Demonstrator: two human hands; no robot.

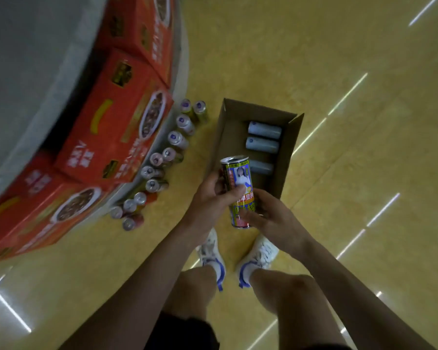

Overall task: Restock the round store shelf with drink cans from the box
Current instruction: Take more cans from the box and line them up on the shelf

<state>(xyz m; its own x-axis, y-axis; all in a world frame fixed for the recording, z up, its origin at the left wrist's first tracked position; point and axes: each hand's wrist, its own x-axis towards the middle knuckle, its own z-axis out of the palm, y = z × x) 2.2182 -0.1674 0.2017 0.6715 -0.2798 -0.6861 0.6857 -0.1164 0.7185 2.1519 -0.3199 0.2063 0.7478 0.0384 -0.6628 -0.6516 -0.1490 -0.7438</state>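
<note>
At frame centre, left hand [209, 198] and right hand [272, 218] both curl round one printed drink can [239, 184]. About a dozen cans [162, 157] line the round shelf [23, 72] base, centre-left (floor or ledge, unclear). Three remain lying in the cardboard box [226, 132], so most seems done.

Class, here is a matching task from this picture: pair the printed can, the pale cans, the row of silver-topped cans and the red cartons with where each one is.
Things
1. printed colourful drink can
2. three pale blue-grey cans
3. row of silver-topped cans
4. red cardboard cartons

Places
A. lying on their sides in the open brown cardboard box
B. stacked on the round grey shelf
C. held by the left hand and right hand
D. standing upright at the shelf's foot

Pairs: 1-C, 2-A, 3-D, 4-B
</note>
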